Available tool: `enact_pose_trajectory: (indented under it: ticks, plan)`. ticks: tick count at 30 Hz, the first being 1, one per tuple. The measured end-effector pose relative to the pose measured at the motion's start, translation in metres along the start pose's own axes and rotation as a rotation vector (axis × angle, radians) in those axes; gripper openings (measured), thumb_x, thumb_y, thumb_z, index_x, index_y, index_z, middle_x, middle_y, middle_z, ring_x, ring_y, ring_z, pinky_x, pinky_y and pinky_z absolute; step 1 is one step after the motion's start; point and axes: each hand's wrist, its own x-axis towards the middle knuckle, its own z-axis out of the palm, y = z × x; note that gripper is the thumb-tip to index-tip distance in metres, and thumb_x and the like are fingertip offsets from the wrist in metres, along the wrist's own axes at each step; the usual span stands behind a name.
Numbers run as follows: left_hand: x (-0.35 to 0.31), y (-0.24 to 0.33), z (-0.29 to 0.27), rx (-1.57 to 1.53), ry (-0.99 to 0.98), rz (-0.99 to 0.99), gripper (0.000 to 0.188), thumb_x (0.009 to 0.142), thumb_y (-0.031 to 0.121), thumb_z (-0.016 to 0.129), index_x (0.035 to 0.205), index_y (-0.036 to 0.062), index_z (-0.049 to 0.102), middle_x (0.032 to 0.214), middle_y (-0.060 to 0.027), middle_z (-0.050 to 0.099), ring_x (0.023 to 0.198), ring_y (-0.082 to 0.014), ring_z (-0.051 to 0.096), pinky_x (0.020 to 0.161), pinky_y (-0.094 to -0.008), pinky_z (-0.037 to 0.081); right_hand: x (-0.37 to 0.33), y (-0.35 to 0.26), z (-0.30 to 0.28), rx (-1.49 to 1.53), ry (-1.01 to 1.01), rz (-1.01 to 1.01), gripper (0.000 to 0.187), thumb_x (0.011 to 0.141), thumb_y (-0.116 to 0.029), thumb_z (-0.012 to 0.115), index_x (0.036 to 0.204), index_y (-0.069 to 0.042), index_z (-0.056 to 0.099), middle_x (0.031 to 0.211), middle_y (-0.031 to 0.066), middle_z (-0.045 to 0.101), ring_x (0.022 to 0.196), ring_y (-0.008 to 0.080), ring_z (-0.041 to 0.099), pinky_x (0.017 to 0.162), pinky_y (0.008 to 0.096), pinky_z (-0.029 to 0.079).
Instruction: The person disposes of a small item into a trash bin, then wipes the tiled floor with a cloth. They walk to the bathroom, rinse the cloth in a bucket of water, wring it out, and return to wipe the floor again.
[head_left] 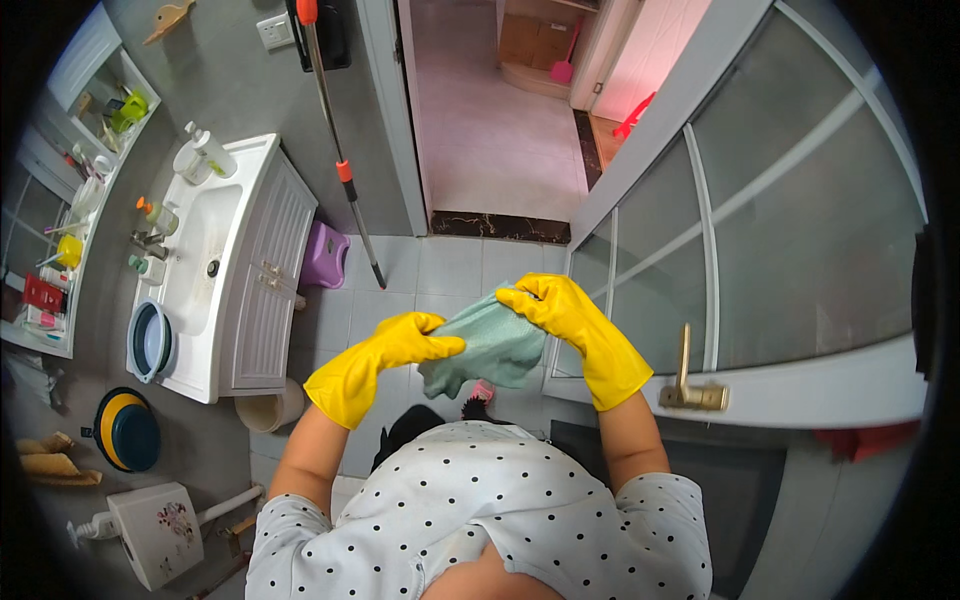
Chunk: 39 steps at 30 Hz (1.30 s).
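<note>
A pale green cloth [485,350] hangs between my two hands in front of my body, its lower edge loose and crumpled. My left hand [395,355], in a yellow rubber glove, pinches the cloth's left side between thumb and fingers. On the other side my right hand [560,310], gloved the same way, grips the upper right corner with its fingers curled. The cloth is held in the air above the tiled floor.
At the left stands a white washbasin cabinet [262,300] with bottles and a small basin [150,340]. A mop pole [335,130] leans by the doorway. A purple stool [325,255] sits beside the cabinet. The glazed door [760,230] with its handle [690,385] stands at my right.
</note>
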Motion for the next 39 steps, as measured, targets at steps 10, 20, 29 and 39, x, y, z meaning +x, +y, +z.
enact_pose_trajectory:
  ticks: [10, 20, 29, 39]
  plan:
    - [0.128, 0.055, -0.108, 0.086, 0.342, 0.044, 0.032, 0.085, 0.03, 0.072, 0.111, 0.012, 0.068, 0.093, -0.0034, 0.068, 0.091, -0.0186, 0.062, 0.081, -0.0337, 0.048, 0.169, 0.031, -0.106, 0.124, 0.138, -0.035, 0.03, 0.089, -0.03, 0.071, 0.085, -0.001, 0.067, 0.064, -0.0021, 0.054, 0.059, 0.007, 0.045, 0.053, 0.0252, 0.038]
    - [0.346, 0.13, -0.208, -0.642, 0.269, 0.917, 0.039, 0.104, 0.028, 0.039, 0.118, -0.0012, 0.061, 0.109, -0.0144, 0.068, 0.103, -0.025, 0.064, 0.096, -0.0367, 0.049, 0.304, -0.018, -0.141, -0.47, -0.263, -0.322, 0.033, 0.093, -0.034, 0.061, 0.118, -0.012, 0.063, 0.096, 0.0116, 0.066, 0.088, 0.0285, 0.064, 0.078, 0.0362, 0.052]
    - [0.396, 0.264, -0.343, 0.587, 0.651, 0.953, 0.027, 0.095, 0.018, 0.046, 0.111, 0.0083, 0.066, 0.104, -0.0094, 0.068, 0.099, -0.0252, 0.063, 0.095, -0.036, 0.049, 0.467, 0.038, -0.289, 0.014, -0.104, -0.151, 0.032, 0.096, -0.028, 0.057, 0.121, -0.008, 0.063, 0.109, 0.0109, 0.069, 0.098, 0.0246, 0.066, 0.087, 0.0317, 0.049]
    - [0.527, 0.268, -0.424, 0.28, 0.932, 0.685, 0.026, 0.086, 0.009, 0.056, 0.108, 0.0139, 0.07, 0.102, -0.0058, 0.069, 0.097, -0.0248, 0.063, 0.093, -0.0347, 0.049, 0.677, 0.043, -0.384, -0.091, -0.444, -0.003, 0.037, 0.099, -0.036, 0.049, 0.107, -0.004, 0.066, 0.094, 0.0105, 0.072, 0.084, 0.0196, 0.068, 0.077, 0.031, 0.052]
